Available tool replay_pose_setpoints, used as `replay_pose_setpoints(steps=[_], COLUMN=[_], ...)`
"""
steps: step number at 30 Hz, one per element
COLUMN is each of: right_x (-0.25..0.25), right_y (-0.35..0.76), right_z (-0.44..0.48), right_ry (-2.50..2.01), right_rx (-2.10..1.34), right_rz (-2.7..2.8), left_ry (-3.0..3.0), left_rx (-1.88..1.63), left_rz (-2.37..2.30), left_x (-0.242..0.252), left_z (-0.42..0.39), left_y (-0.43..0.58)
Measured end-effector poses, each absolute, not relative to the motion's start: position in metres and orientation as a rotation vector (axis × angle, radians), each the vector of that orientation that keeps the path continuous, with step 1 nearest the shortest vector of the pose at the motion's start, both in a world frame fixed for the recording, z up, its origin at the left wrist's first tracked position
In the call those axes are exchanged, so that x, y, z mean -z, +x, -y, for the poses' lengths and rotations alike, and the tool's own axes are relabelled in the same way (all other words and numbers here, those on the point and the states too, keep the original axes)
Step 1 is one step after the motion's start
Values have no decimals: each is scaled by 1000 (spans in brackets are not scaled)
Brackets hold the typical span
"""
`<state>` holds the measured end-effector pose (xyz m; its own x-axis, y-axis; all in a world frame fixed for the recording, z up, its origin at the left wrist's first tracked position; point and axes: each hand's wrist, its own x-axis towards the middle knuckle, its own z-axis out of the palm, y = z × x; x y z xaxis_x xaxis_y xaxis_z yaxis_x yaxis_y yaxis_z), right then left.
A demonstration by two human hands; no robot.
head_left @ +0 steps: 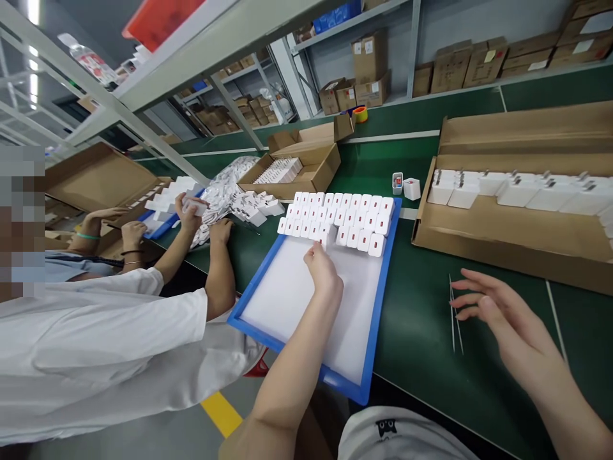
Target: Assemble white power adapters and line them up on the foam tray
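Rows of small white plastic boxes (354, 219), each with a small dark red mark, stand at the far end of a blue-rimmed white tray (380, 306). My left hand (324, 271) reaches over the tray, its fingertips pinched at the near edge of one white box (325, 234) in the front row, which stands out a little from its neighbours. My right hand (502, 316) hovers over the green table on the right with its fingers apart. Metal tweezers (453, 319) lie beside its fingertips; whether they touch cannot be made out.
Right of the tray, an open cardboard box (507, 259) holds white boxes. Two loose white boxes (410, 189) stand behind. Beyond the tray are another carton (318, 172) and a pile of white parts (225, 191). Co-workers in white sleeves (182, 313) work at left.
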<state>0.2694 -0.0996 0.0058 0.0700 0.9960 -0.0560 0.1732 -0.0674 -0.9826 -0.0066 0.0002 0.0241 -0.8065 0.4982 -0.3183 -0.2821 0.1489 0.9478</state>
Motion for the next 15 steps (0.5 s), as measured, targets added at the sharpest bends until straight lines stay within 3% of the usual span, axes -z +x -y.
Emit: replay_pose_setpoints(steps=[15], right_x=[-7], right_y=[270], right_z=[100], right_ry=[-1447], right_rx=[-1144], right_rz=[1243], left_ry=[224], left_rx=[-1733], left_rz=[-1847], left_x=[-10], left_z=[5], left_y=[5])
